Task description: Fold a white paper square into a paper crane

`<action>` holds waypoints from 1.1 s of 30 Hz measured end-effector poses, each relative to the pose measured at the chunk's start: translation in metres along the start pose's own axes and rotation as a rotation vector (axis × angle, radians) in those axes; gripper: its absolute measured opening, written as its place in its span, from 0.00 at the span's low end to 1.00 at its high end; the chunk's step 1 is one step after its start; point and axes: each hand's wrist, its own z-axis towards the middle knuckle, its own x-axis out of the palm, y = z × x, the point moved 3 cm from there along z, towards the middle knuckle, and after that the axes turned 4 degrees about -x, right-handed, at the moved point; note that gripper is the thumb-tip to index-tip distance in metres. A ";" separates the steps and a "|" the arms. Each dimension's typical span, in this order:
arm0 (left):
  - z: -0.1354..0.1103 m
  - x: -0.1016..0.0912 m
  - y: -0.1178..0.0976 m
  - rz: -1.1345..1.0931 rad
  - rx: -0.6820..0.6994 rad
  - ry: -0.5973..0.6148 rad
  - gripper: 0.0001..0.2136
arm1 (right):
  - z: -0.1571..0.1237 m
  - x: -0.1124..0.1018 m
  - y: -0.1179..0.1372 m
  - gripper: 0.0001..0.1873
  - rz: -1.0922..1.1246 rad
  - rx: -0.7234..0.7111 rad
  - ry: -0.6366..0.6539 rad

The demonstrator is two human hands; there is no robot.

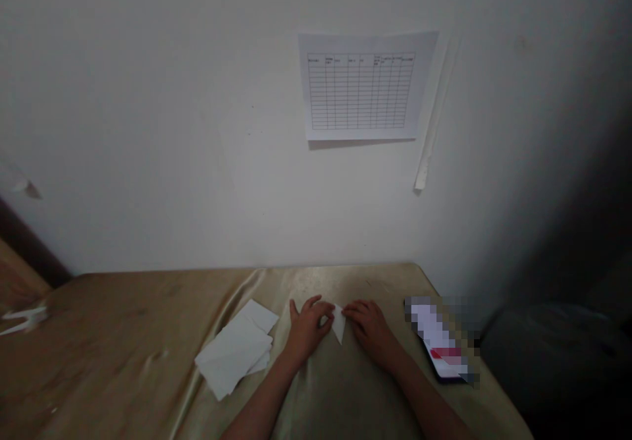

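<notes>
A small piece of white paper (339,326), folded to a narrow pointed shape, is on the cloth-covered table between my hands. My left hand (310,322) pinches its left edge with thumb and index finger, the other fingers raised and apart. At the opposite edge, the bent fingers of my right hand (368,323) close on the paper near its top. Its lower tip points toward me. Left of my left forearm lies a loose, fanned stack of white paper sheets (237,349).
A phone (441,348) with a lit screen, partly pixelated, lies near the right edge of the gold-brown tablecloth (133,334). The white wall behind bears a printed table sheet (363,91). White scraps (24,320) lie at the far left.
</notes>
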 end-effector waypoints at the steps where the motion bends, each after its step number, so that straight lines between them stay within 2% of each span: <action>1: 0.000 0.000 0.000 0.012 0.013 -0.002 0.08 | 0.000 0.000 0.000 0.22 0.011 -0.004 -0.017; 7: -0.003 -0.002 -0.002 0.062 0.057 0.033 0.12 | 0.001 0.001 0.000 0.21 0.030 -0.002 -0.039; 14: -0.009 -0.001 -0.003 0.077 0.020 0.105 0.23 | 0.001 0.001 0.001 0.19 -0.014 -0.001 -0.038; 20: -0.011 -0.002 -0.006 0.111 -0.005 0.150 0.30 | 0.001 0.005 -0.004 0.19 -0.012 -0.006 -0.034; 25: -0.012 0.002 -0.005 0.080 -0.001 0.126 0.36 | 0.002 0.007 -0.006 0.18 0.009 -0.008 -0.049; 29: -0.010 0.002 -0.004 0.031 0.007 0.103 0.35 | 0.001 0.005 -0.004 0.18 0.016 -0.008 -0.044; 33: -0.009 -0.002 -0.003 -0.001 0.020 0.114 0.28 | 0.000 0.003 -0.003 0.18 0.031 -0.007 -0.059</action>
